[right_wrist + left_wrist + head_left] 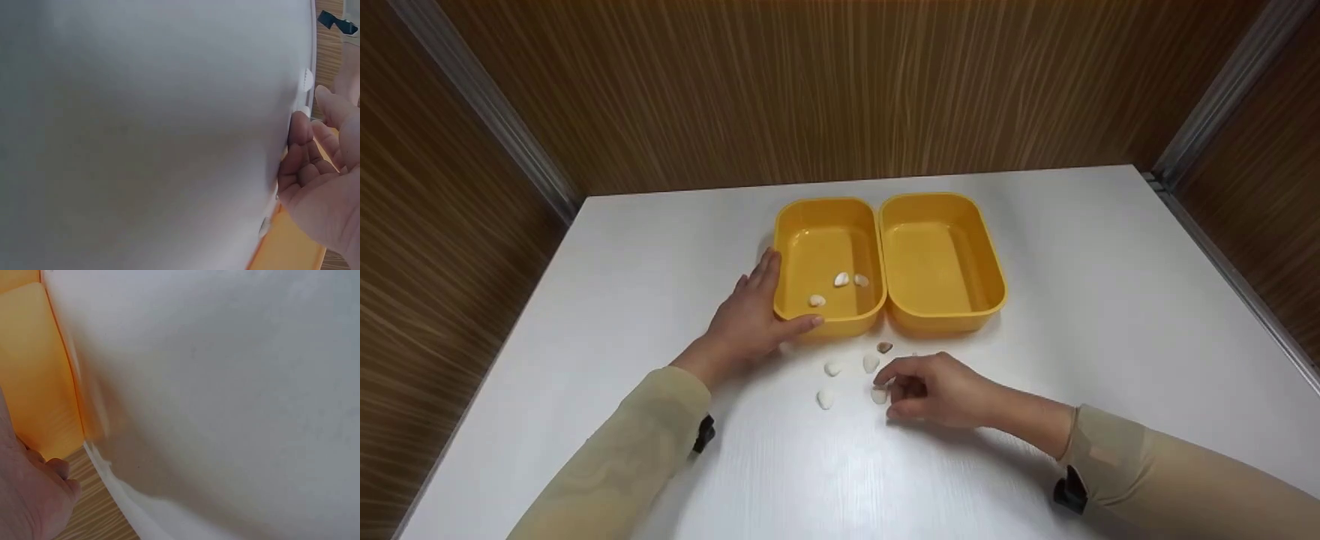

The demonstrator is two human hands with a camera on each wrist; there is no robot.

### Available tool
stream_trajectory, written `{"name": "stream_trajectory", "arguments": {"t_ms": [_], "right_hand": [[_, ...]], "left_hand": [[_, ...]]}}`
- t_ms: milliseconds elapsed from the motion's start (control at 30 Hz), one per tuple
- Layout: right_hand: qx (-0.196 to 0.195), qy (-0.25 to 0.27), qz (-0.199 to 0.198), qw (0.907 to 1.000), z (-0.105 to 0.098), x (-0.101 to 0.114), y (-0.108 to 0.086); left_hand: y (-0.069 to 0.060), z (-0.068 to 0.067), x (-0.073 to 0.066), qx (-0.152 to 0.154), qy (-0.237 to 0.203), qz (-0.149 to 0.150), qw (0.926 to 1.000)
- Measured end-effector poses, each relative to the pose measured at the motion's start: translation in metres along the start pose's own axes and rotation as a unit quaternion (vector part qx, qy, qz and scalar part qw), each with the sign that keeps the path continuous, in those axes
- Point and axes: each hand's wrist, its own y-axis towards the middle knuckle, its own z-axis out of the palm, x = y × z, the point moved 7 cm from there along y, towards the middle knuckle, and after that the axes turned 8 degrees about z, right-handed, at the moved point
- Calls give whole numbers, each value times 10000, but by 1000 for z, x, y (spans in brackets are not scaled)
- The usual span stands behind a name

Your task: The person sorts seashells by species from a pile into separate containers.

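My left hand [746,319] rests against the left side and near corner of the left yellow container [829,326], fingers straight along the wall and thumb over the front rim. Three small pale shell-like pieces [841,280] lie inside it. Over the table, my right hand [941,390] has its fingers bent and the thumb apart, around a whitish piece [879,394]; no firm grip on it shows. In the right wrist view, a white piece [305,110] shows between the thumb and fingers [301,128]. The left wrist view shows part of my left hand [36,495] beside the yellow wall [39,371].
A second yellow container [945,322], with nothing inside, touches the first on the right. Several loose pieces lie on the white table in front, among them a brown one [885,347] and white ones [871,364], [825,399]. Wood-patterned panels [855,90] surround the table.
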Motion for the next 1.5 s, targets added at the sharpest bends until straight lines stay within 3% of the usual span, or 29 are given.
{"name": "stream_trajectory", "arguments": {"t_ms": [633, 1067, 1500], "right_hand": [[-271, -583, 173, 9978, 4, -4, 6], [-269, -364, 238, 9987, 4, -5, 7], [-287, -518, 325, 9977, 5, -6, 8]], "left_hand": [[2, 0, 1, 44, 110, -6, 9999], [1, 1, 2, -12, 20, -76, 10000], [1, 2, 4, 31, 12, -114, 9999]]}}
